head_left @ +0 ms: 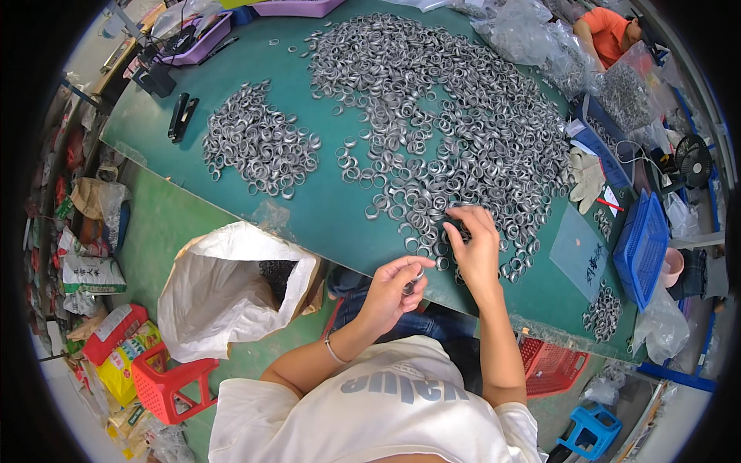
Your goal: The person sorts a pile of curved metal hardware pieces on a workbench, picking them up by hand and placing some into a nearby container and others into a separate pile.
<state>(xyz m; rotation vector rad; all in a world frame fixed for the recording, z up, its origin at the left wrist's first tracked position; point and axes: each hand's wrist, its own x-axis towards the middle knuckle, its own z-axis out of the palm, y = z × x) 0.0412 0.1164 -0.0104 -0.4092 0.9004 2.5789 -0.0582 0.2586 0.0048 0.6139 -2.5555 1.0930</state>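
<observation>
Centre of frame: left hand (392, 293) clamped on ring (409, 288); right hand (478, 248), thumb and fingers parted, at large pile's (478, 116) lower edge. Upper left: smaller pile (258, 139) on worktop (332, 220).

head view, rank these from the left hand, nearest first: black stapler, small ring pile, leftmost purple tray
From the left hand:
1. Small ring pile, ahead to the left
2. Black stapler, left of the pile
3. Leftmost purple tray, at the table's far left

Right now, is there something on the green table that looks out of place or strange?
Perhaps the pale glove: it lies unworn at the right edge of the big ring pile, while left hand and right hand are bare.
</observation>
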